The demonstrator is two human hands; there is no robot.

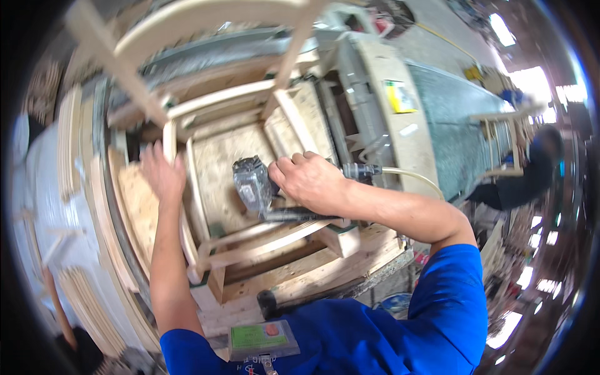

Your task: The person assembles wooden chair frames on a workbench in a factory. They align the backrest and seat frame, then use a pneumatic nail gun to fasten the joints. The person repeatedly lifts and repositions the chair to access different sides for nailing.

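My right hand is wrapped round the handle of a black and grey air nail gun. A pale air hose runs from its coupling off to the right. The nail gun is over the seat opening of a light wooden chair frame, near its front rail; whether its nose touches the wood cannot be told. On the frame's left side rail, my left hand is closed, its fingers partly hidden beyond the rail. The chair's curved backrest rises at the far side.
Under the chair frame is a wooden bench with plywood boards. Stacked wood strips lie to the left. On the right are a pale board with a yellow packet, a glass-like greenish sheet and another person beside a wooden frame.
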